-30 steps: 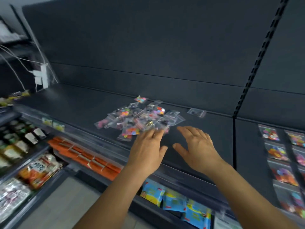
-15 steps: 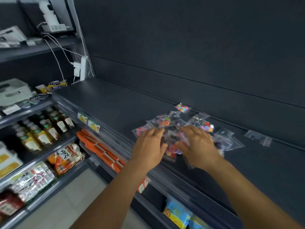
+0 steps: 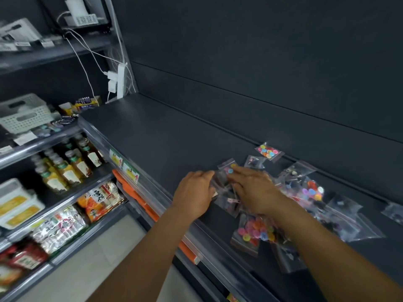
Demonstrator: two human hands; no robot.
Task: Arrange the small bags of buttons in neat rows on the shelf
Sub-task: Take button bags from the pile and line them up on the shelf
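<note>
View swung left; bags heaped on dark shelf

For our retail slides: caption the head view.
Both hands, left hand and right hand, reach into a loose pile of button bags on a dark shelf.

My left hand reaches forward palm down, fingers curled loosely. My right hand lies flat beside it, fingers extended leftward, forearms nearly parallel.
</note>
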